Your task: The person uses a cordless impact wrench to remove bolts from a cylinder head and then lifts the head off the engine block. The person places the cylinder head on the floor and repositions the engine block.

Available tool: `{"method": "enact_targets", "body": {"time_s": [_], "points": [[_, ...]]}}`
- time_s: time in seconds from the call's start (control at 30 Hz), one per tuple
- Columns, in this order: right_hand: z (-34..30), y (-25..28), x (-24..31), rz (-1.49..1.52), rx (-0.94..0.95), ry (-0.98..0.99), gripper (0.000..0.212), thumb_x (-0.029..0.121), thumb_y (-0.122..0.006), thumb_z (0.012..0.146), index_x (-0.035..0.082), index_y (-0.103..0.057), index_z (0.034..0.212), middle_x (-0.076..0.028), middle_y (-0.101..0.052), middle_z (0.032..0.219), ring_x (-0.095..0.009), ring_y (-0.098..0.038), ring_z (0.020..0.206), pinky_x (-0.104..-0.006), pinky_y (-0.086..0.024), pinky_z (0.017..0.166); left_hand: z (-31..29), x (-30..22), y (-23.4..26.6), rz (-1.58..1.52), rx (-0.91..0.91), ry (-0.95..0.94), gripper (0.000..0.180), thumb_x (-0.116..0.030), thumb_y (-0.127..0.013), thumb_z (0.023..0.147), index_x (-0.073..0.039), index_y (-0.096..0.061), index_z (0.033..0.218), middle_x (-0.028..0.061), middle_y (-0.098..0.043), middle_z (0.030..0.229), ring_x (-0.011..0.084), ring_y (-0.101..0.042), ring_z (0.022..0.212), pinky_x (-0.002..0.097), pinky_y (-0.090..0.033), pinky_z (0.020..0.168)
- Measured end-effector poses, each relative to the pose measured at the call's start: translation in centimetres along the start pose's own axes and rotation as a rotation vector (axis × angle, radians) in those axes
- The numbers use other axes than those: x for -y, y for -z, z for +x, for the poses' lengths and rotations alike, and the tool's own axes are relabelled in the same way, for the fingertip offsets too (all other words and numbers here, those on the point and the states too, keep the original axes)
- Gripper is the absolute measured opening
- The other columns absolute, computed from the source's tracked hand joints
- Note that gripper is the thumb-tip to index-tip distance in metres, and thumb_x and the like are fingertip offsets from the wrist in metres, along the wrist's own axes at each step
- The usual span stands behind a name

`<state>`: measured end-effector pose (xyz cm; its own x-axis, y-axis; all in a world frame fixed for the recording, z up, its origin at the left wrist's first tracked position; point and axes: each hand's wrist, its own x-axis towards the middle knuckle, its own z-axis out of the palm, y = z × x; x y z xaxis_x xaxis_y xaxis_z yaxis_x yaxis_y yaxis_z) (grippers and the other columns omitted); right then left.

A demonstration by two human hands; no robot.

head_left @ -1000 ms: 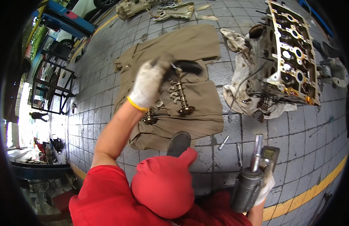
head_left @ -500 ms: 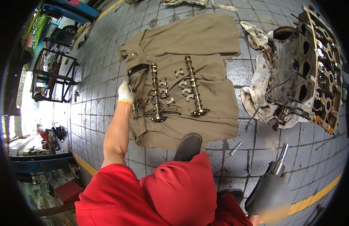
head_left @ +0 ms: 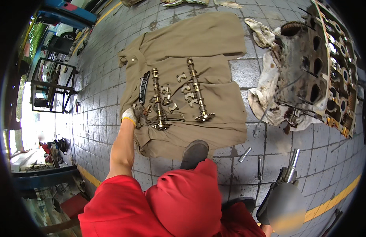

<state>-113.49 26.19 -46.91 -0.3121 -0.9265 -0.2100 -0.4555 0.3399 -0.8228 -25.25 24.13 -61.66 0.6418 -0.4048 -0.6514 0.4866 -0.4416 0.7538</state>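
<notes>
My left hand (head_left: pixel 130 115), in a white knit glove with a yellow cuff, reaches to the left edge of a tan cloth garment (head_left: pixel 198 35). Its fingers blend into a cluster of small dark metal parts (head_left: pixel 143 113), so their grip is unclear. Just beyond lies a curved black chain guide (head_left: pixel 143 87). Two camshafts (head_left: pixel 156 93) (head_left: pixel 196 91) with sprockets at their near ends lie on the cloth, several bearing caps (head_left: pixel 165 94) between them. At the bottom right, little of my right hand (head_left: pixel 266 229) shows beside a dark tool with a chrome socket (head_left: pixel 295 159); its fingers are hidden.
An engine cylinder head (head_left: pixel 309 71) rests on stained white rags (head_left: pixel 266 83) at the right. A loose socket (head_left: pixel 245 154) and a thin metal tool (head_left: pixel 260 167) lie on the grey tiles. My shoe (head_left: pixel 195 153) overlaps the cloth's near edge. A black frame (head_left: pixel 52 85) stands at left.
My left hand has let go of the black chain guide, which now lies lengthwise beside the left camshaft. The hand has moved nearer, toward the small metal parts. The whole view has shifted slightly.
</notes>
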Motion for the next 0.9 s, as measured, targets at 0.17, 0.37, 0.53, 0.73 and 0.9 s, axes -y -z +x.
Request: {"method": "enact_targets", "body": {"time_s": [0.17,0.37,0.53,0.73,0.9], "points": [[0.2,2.8,2.6,-0.216,-0.008,0.119,0.025,0.015,-0.08,0.096,0.0,-0.074,0.114,-0.014,-0.077,0.093,-0.028,-0.077,0.081,-0.036,-0.061,0.071,-13.0,4.0,-15.2,0.025,-0.098,-0.159,0.033,-0.041,-0.05,0.117,-0.014,-0.07,0.115,0.0002,-0.064,0.095,0.0137,-0.058,0.073,0.0309,-0.048,0.061],[-0.7,3.8,3.7,0.083,-0.067,-0.185,0.024,0.018,-0.08,0.097,0.001,-0.074,0.114,-0.013,-0.078,0.092,-0.026,-0.078,0.079,-0.0363,-0.062,0.071,-32.3,2.8,-34.8,0.107,0.191,-0.084,0.023,-0.028,-0.06,0.117,-0.006,-0.067,0.114,0.0015,-0.061,0.087,0.0131,-0.057,0.068,0.0257,-0.046,0.057],[-1.8,5.0,-2.8,0.268,-0.063,-0.307,0.03,0.019,-0.073,0.107,0.006,-0.067,0.133,-0.006,-0.077,0.098,-0.016,-0.072,0.076,-0.0325,-0.06,0.067,-39.9,3.0,-40.2,0.048,1.004,0.253,0.052,-0.002,-0.066,0.101,0.002,-0.056,0.152,0.0134,-0.073,0.12,0.0248,-0.076,0.098,0.0383,-0.063,0.082],[-2.3,6.7,-6.9,-0.034,-0.287,0.065,0.055,0.023,-0.057,0.118,0.012,-0.04,0.169,-0.011,-0.071,0.126,-0.013,-0.071,0.1,-0.0263,-0.063,0.082,-46.7,1.0,-42.4,0.415,1.223,0.143,0.094,0.01,-0.069,0.087,-0.004,-0.033,0.172,0.0139,-0.063,0.146,0.0267,-0.071,0.123,0.0373,-0.06,0.099],[0.0,7.7,-4.4,-0.292,-0.579,0.206,0.047,0.017,-0.072,0.108,0.006,-0.058,0.151,-0.011,-0.071,0.118,-0.022,-0.07,0.101,-0.0352,-0.059,0.086,-51.8,-1.8,-44.1,0.647,1.294,-0.125,0.097,0.004,-0.073,0.094,-0.004,-0.024,0.177,0.0204,-0.057,0.159,0.0303,-0.073,0.122,0.0422,-0.061,0.097]]}}
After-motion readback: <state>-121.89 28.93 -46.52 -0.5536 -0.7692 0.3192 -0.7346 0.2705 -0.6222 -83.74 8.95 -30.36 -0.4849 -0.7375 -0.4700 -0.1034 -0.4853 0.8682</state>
